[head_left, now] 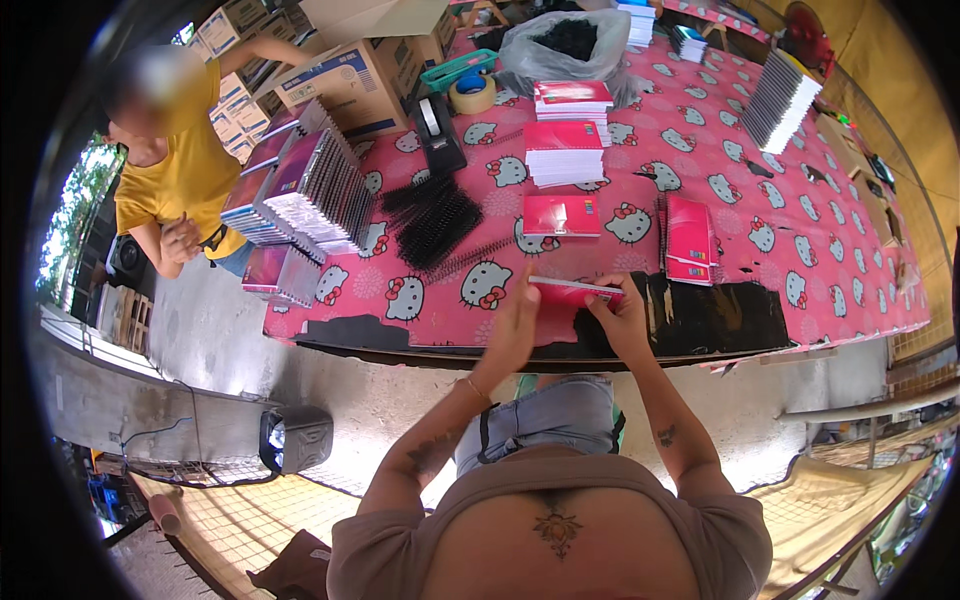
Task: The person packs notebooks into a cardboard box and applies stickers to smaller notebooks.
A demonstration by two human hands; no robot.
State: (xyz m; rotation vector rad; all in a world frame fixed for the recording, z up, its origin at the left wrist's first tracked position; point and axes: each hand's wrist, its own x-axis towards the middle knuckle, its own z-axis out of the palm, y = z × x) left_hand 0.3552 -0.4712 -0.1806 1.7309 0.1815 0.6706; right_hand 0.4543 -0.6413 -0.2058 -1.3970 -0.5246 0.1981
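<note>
A small notebook point(566, 291) with a bright pink cover is held between my two hands just above the table's near edge. My left hand point(516, 318) closes on its left end, and my right hand point(622, 312) grips the right end with the thumb on the cover. Beyond my hands lies a pink-covered pad point(560, 217), with a taller stack of pink-topped pads point(564, 158) farther back. To the right sit spiral-bound pink notebooks point(688, 238). A heap of black spiral coils point(432, 225) lies to the left, and one loose coil reaches toward my left hand.
Stacks of spiral notebooks point(318, 195) stand at the left edge, near a person in a yellow shirt point(180, 185). A tape dispenser point(438, 135), a cardboard box point(350, 90) and a plastic bag point(520, 60) are farther back. Another notebook stack point(781, 103) stands far right.
</note>
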